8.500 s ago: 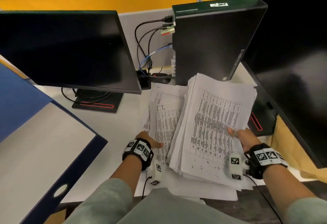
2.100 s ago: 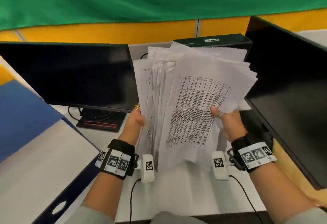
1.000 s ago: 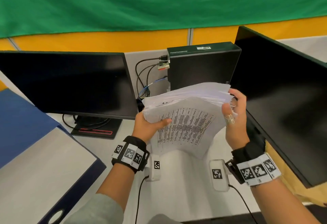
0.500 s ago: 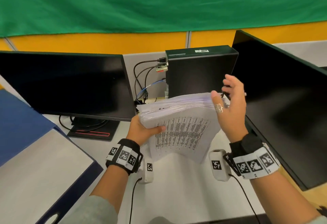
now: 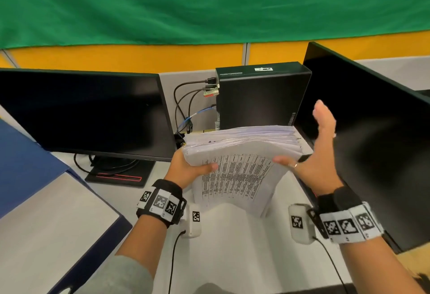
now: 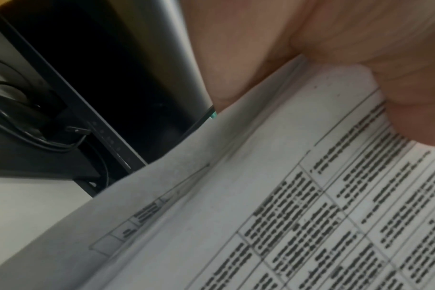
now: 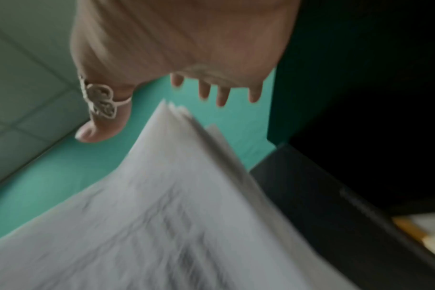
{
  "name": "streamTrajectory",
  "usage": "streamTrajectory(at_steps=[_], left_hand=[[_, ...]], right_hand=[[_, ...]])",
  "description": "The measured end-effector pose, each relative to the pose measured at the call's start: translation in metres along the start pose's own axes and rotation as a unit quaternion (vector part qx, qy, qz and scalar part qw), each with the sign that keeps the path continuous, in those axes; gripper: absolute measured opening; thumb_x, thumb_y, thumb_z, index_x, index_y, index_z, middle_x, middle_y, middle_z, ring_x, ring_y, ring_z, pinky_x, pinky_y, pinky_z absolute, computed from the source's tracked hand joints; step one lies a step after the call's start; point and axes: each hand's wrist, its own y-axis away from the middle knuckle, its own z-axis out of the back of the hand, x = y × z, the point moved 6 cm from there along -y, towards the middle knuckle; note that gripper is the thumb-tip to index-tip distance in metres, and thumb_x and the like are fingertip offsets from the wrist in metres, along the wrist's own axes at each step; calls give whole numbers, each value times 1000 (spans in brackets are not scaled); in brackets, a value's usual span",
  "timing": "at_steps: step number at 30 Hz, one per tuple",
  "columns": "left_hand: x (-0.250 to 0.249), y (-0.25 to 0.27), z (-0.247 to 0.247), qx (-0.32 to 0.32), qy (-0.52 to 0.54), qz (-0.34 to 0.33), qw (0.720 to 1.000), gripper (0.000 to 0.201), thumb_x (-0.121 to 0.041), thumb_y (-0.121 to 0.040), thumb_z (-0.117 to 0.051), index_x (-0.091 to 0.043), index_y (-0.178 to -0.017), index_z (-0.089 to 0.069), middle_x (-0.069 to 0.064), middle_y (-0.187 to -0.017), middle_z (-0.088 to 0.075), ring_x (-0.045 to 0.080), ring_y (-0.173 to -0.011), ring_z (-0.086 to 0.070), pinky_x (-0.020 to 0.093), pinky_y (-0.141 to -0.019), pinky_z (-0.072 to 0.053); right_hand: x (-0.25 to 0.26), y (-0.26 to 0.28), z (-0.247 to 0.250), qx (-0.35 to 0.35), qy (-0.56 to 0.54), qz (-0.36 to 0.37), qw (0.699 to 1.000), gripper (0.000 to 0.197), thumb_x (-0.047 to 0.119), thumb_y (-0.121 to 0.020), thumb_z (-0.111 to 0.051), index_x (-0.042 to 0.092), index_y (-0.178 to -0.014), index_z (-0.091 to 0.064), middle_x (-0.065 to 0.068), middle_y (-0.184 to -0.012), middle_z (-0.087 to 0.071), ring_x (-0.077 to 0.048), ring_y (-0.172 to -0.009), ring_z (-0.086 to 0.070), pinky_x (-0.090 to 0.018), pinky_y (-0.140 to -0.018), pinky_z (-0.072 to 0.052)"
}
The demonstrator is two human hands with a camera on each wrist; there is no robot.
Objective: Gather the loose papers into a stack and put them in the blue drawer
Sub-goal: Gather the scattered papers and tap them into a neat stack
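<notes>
A thick stack of printed papers (image 5: pixel 242 149) stands on its lower edge on the desk, its top edges roughly even and the front sheet bowing toward me. My left hand (image 5: pixel 193 169) grips the stack's left side, thumb across the front sheet (image 6: pixel 261 215). My right hand (image 5: pixel 318 154) is open, palm flat beside the stack's right edge, fingers straight, thumb near the front sheet. The right wrist view shows spread fingers (image 7: pixel 221 96) above the blurred papers (image 7: pixel 174 215). The blue drawer (image 5: pixel 100 200) lies open at the left, its pale bottom showing.
A black monitor (image 5: pixel 81 112) stands behind on the left, and another monitor (image 5: pixel 372 142) is close on the right. Behind the stack are a black computer case (image 5: pixel 260 98) and cables (image 5: pixel 186 107). White desk (image 5: pixel 232 259) lies between my wrists.
My right hand has let go of the stack's right edge and opened flat beside it. The left hand keeps its grip, and the sheets have evened up.
</notes>
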Motion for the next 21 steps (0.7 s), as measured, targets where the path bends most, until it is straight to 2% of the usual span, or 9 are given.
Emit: streamTrajectory(at_steps=[3,6,9,11,13,15,18,20,21], left_hand=[[-9,-3,-5,11,3,-20,1000,53,4,-65,-78,-27,-104,-60,-10,-97,-67,-5,-84,-67,13,-62,-54],[-16,-6,-8,23,-18,-40,999,52,3,-65,-79,-22,-107,-59,-10,-98,-66,-3,-86,-67,13,-64,-54],[-17,-10,-10,26,-40,-48,998,45,-3,-71,-76,-23,-107,-58,-14,-95,-64,-10,-83,-65,13,-63,-55],[-16,-13,-12,13,-43,-44,998,35,-7,-78,-70,-25,-106,-60,-17,-92,-64,-14,-78,-63,16,-69,-57],[-15,-14,-15,4,-51,-47,998,31,-9,-83,-65,-19,-112,-60,-18,-90,-63,-15,-76,-62,10,-69,-54],[-13,-14,-17,-2,-46,-45,998,31,-9,-85,-63,-18,-114,-60,-18,-92,-63,-13,-79,-62,5,-66,-51],[-8,-9,-12,-11,-38,-34,999,28,-13,-86,-61,-26,-111,-58,-17,-96,-63,-7,-87,-61,9,-70,-50],[0,-6,-3,-26,-15,-20,999,29,-14,-86,-61,-26,-113,-59,-14,-101,-65,0,-96,-62,16,-79,-50],[5,-5,1,-33,-7,-14,999,30,-14,-86,-62,-24,-114,-60,-11,-104,-66,4,-100,-62,21,-82,-50]], right_hand=[[30,9,-21,1,145,103,984,98,67,-64,-64,19,-139,-24,-15,-150,-17,-25,-143,-14,-48,-116,-15],[57,7,-48,66,313,188,928,89,73,-75,-46,21,-144,-24,-11,-152,-19,-28,-142,-17,-55,-114,-12],[39,-4,-68,215,394,89,889,103,76,-71,-48,22,-149,-9,-7,-158,-12,-27,-145,-10,-58,-114,-1],[22,-11,-70,238,408,50,880,113,74,-63,-59,23,-149,-7,-5,-158,-12,-27,-146,-5,-61,-113,0],[14,-20,-67,235,413,38,879,118,73,-56,-64,23,-148,-9,-4,-157,-16,-27,-146,-5,-61,-113,0],[7,-25,-64,248,407,32,879,117,72,-56,-67,25,-148,-11,-2,-155,-23,-25,-146,-6,-63,-112,0],[0,-28,-26,59,341,3,938,119,70,-50,-71,24,-146,-18,-5,-153,-26,-28,-145,-12,-59,-112,-3],[-30,-16,-10,-10,129,-118,984,125,57,-48,-80,25,-147,-12,-5,-155,-19,-25,-144,-11,-52,-115,-4],[-50,-6,-17,5,-2,-191,982,128,48,-46,-84,29,-146,-8,-5,-155,-18,-23,-143,-15,-51,-116,-12]])
